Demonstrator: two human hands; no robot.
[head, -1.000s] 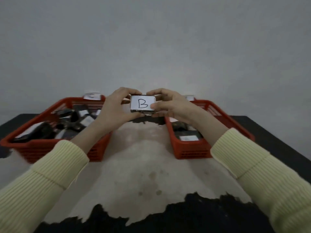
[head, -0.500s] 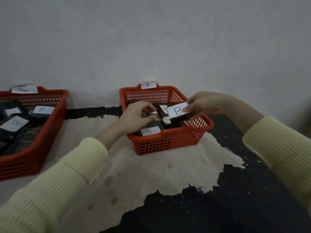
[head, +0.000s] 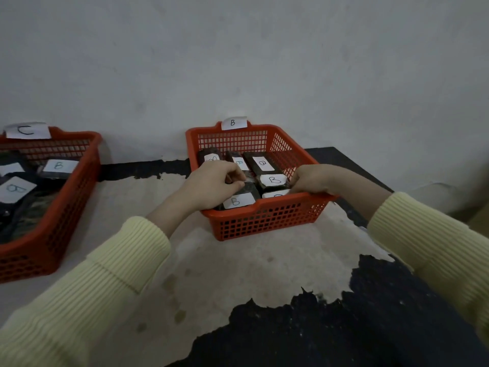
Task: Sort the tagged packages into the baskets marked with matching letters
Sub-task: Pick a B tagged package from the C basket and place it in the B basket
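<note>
The B package [head: 273,180] lies in the B basket [head: 267,211] just left of the right hand [head: 309,180], whose curled fingers pinch its right end; left hand [head: 211,185] fingers curl on neighbouring packages.

Dark packages [head: 274,180] with white B tags lay flat, packed inside the orange B-labelled basket [head: 264,221].
</note>
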